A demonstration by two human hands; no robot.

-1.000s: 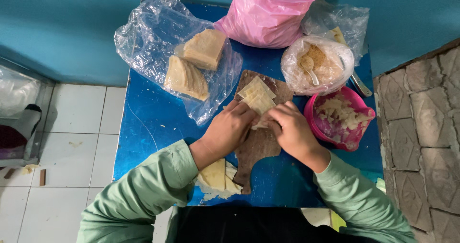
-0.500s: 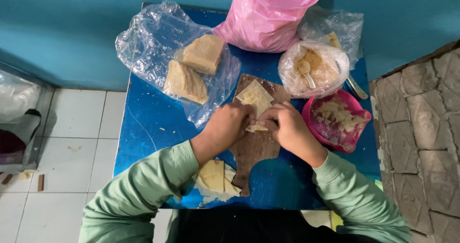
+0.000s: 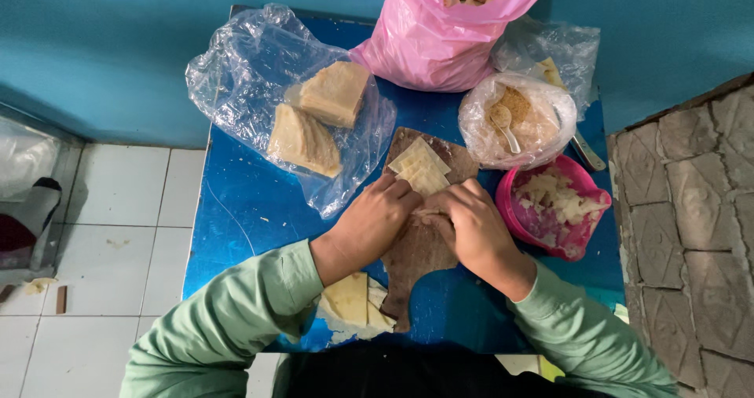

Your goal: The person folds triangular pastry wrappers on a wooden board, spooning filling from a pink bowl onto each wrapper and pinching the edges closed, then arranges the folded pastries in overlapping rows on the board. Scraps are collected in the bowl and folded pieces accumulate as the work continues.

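Note:
My left hand (image 3: 372, 227) and my right hand (image 3: 470, 227) meet over a brown wooden cutting board (image 3: 415, 258) on a small blue table (image 3: 243, 209). Their fingertips pinch a small pale wrapper piece (image 3: 428, 209) between them, mostly hidden by the fingers. A stack of thin square pale wrappers (image 3: 420, 167) lies on the board's far end, just beyond my fingers. Folded pale pieces (image 3: 352, 300) lie on the table's near edge under my left forearm.
A clear plastic bag (image 3: 259, 76) holds two blocks of wrappers (image 3: 314, 115) at the back left. A pink bag (image 3: 440, 37) stands at the back. A clear-bagged bowl with brown powder and a spoon (image 3: 514, 119) and a pink bowl of pale filling (image 3: 554, 209) sit right. A stone wall (image 3: 691, 233) flanks the right.
My hands have drawn slightly closer together over the board, still working the small piece. The wrapper stack and the bowls have not moved.

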